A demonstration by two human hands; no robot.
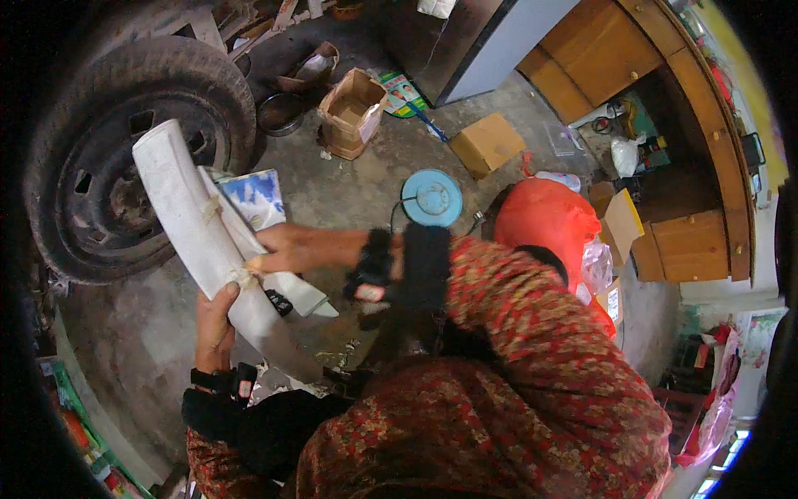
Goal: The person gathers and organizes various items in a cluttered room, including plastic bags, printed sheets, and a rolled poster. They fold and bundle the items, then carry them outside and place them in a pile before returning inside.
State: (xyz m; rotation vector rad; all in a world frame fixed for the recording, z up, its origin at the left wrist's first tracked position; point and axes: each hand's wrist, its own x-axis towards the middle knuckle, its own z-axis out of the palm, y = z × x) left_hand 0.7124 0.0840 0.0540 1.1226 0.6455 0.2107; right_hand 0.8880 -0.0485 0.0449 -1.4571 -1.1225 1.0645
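Observation:
A long white bundle (181, 193), rolled or folded from sheet material, slants in front of me. Pale ties (214, 209) go around it at two places. My left hand (215, 321) holds it from below, with the thumb on its near face. At the lower tie, my right hand (280, 246) grips the bundle's edge; its fingertips are partly hidden. White folded flaps (305, 293) stick out under the right hand, beside a small black patch. Behind the bundle shows a blue-and-white printed sheet or bag (254, 196), partly covered.
A large vehicle wheel (81, 156) stands at the left. On the concrete floor are an open cardboard box (352, 115), a closed carton (487, 145), a blue round corded device (431, 198) and a hand fan (402, 93). A stuffed red plastic bag (542, 215) and wooden desk (686, 249) are at right.

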